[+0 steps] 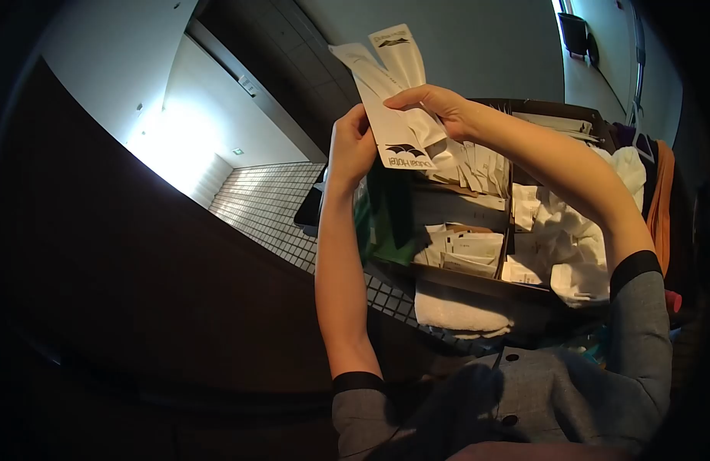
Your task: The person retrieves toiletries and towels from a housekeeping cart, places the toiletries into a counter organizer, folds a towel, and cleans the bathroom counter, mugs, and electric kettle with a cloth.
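Note:
Several white paper packets [386,115] with a dark printed logo are held up above a cart, fanned slightly apart at the top. My right hand [439,107] is closed on them from the right, its thumb pressed on the front one. At their left edge is my left hand [352,146], fingers curled and partly hidden behind the paper. Beneath the hands, a divided tray [478,278] holds upright stacks of small packets [472,250].
White crumpled bags or cloths [578,261] fill the right side of the cart. A folded white towel [455,309] lies below the tray, and a green bag [389,223] hangs at its left. A dark panel [163,292] borders the tiled floor [267,211].

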The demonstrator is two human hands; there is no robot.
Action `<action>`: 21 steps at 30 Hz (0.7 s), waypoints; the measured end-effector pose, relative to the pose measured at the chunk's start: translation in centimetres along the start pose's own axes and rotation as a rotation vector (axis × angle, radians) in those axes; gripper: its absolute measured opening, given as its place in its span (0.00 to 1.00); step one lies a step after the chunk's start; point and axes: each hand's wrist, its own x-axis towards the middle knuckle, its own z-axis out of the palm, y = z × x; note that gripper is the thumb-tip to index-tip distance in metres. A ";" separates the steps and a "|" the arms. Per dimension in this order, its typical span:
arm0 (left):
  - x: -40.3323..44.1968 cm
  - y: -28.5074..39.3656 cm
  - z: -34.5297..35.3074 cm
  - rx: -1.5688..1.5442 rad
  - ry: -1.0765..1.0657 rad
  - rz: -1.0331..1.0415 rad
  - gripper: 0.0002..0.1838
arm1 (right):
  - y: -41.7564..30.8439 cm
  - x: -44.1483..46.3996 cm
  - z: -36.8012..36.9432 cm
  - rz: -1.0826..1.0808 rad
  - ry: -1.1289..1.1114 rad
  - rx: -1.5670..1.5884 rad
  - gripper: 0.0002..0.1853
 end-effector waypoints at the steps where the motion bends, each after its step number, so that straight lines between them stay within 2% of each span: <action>1: -0.2 0.0 -0.3 -0.039 0.007 -0.008 0.18 | 0.0 0.5 0.1 -0.032 0.032 -0.053 0.17; 2: -0.4 -0.1 -0.5 -0.080 0.012 -0.016 0.19 | -0.2 0.9 0.2 -0.065 0.067 -0.107 0.18; 5: -0.1 -3.9 -2.4 -0.059 0.296 0.105 0.17 | -4.4 5.0 -0.6 -0.346 0.141 -0.230 0.14; 6: -0.2 -5.1 -3.3 0.051 0.257 -0.006 0.32 | -6.2 4.8 -0.5 -0.424 0.050 -0.267 0.14; 7: 0.0 -5.5 -2.6 0.213 0.249 -0.029 0.39 | -8.5 4.1 -0.1 -0.497 -0.039 -0.316 0.15; 9: 0.7 -6.4 -0.1 0.524 0.233 -0.071 0.53 | -12.6 4.0 -0.1 -0.421 -0.108 -0.292 0.08; 10: 1.9 -7.1 1.4 0.551 0.140 -0.022 0.68 | -13.3 1.9 1.8 -0.436 -0.133 -0.334 0.07; 13: 6.6 -5.8 6.3 0.405 0.359 -0.037 0.68 | -13.7 -1.3 5.6 -0.530 -0.316 -0.363 0.07; 14: 7.9 -4.5 7.6 0.451 0.338 -0.210 0.62 | -13.9 -2.2 6.4 -0.591 -0.337 -0.351 0.08; 15: 10.0 -5.3 8.4 0.576 0.205 -0.111 0.49 | -14.8 -3.2 6.7 -0.564 -0.411 -0.409 0.10; 17: 12.3 -5.2 9.2 0.525 0.185 -0.032 0.48 | -15.8 -6.0 6.2 -0.660 -0.433 -0.490 0.12; 20: 15.0 0.8 10.3 0.150 0.224 0.209 0.45 | -17.6 -12.5 2.8 -0.625 -0.237 -0.571 0.12; 21: 15.8 3.4 11.2 0.034 0.193 0.276 0.44 | -17.6 -15.3 2.1 -0.671 -0.083 -0.537 0.12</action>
